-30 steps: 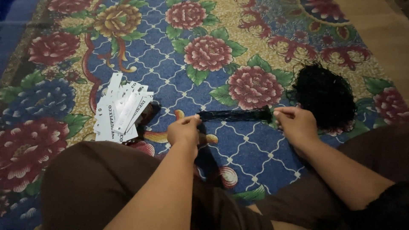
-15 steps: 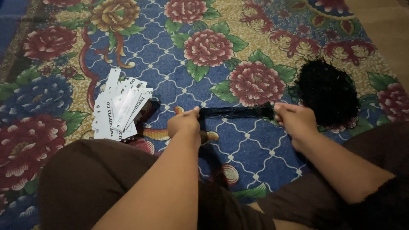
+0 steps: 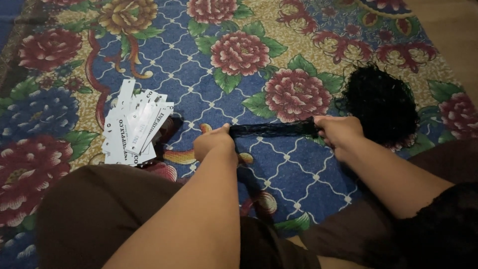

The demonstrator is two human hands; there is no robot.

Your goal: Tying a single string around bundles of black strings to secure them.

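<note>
A narrow strip of black mesh fabric is stretched flat and level just above a flowered carpet. My left hand grips its left end, fingers closed. My right hand pinches the right end. Just beyond my right hand lies a loose heap of the same black mesh. My brown-clad knees fill the bottom of the view.
A fanned pile of white paper tags lies on the carpet left of my left hand, partly covering a small dark object. The carpet's far right edge meets a plain tan floor.
Both hands have kept hold of the strip and stayed in about the same place; the strip looks slightly more taut. The camera shifted a little.
</note>
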